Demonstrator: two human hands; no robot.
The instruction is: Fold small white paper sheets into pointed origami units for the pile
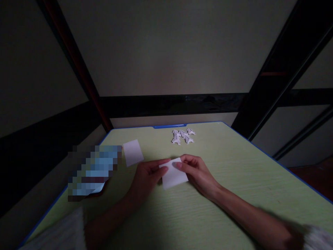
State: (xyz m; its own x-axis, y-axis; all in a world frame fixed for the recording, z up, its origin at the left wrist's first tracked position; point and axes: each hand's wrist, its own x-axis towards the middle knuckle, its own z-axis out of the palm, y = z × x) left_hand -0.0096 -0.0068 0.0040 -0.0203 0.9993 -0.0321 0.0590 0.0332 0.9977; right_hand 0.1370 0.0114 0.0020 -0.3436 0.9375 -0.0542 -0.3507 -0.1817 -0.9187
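Between my two hands is a white square sheet of paper (174, 177), held a little above the table and tilted. My left hand (149, 175) pinches its left edge, thumb on top and fingers underneath. My right hand (196, 172) grips the upper right part, with the thumb lying on the sheet. No fold shows on the face turned to me. Past my hands, several small folded white paper figures (187, 139) sit in a cluster near the far edge. Left of them lies a flat white paper square (133, 152).
The pale green table (229, 173) has a blue rim and a blue strip (169, 126) at its far edge. At the left stands a pixelated device (96, 172), its details blurred out. A wall panel with a dark band (171, 105) rises behind the table.
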